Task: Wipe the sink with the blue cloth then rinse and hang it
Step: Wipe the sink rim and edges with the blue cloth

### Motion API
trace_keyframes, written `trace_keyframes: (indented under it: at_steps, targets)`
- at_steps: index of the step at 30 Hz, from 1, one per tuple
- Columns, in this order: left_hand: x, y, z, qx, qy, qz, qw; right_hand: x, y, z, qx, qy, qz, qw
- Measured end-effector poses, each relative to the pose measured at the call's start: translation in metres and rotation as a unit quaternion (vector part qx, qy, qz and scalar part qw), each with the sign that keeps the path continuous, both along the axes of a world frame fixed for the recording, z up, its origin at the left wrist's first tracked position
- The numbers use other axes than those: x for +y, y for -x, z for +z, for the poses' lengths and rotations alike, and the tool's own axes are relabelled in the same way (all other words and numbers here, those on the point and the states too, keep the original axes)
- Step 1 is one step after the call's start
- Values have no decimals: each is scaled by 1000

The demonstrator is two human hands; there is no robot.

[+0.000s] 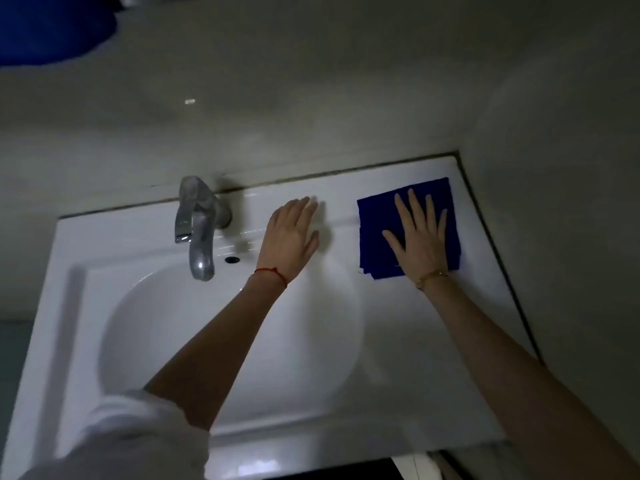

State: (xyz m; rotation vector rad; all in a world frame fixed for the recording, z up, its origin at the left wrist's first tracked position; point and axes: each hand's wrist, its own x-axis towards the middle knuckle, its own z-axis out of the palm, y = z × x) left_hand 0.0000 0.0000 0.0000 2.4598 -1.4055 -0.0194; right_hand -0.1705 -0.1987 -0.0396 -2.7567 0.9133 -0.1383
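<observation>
A chrome faucet [196,227] stands before a pale wall [346,81]

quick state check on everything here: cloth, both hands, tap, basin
blue cloth: folded flat on the sink's right ledge, under the right hand
right hand: open, fingers spread, pressing the cloth
left hand: open, flat on the sink ledge beside the tap
tap: no water visible
basin: no standing water seen

Plain blue cloth [408,226], white sink [398,341], silver tap [197,230], red wrist string [273,271].
</observation>
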Motion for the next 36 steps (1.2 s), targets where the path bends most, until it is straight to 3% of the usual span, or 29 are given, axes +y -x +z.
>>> trace_keyframes:
  at_steps: [4, 12, 17, 19, 22, 26, 32, 36]
  targets:
    - [-7, -18, -12, -13, -26, 6, 1000, 3, -18, -11, -2, 28, -24, 999]
    - [-11, -46, -31, 19, -19, 9, 1000, -6, -66, -6, -3, 50, 114, 992]
    - [-9, -47, -38, 22, 11, 3, 1000, -24, -59, -6, -75, 29, -104, 991]
    - [-9, -47, -37, 28, 9, 5, 1000, -7, -76, -5, -76, 42, -126, 988]
    - [-8, -48, -39, 30, 4, 4, 1000, 19, -91, -9, -58, 64, -30, 996]
    - [-9, -47, -42, 18, 8, 6, 1000, -12, -64, -13, -54, 69, 69, 994]
    - [-9, -46, -45, 14, 16, 7, 1000, -21, -64, -9, -82, 55, -136, 986]
    - [-9, -47, -46, 16, 3, 6, 1000, 13, -84, -7, -48, 58, 19, 997]
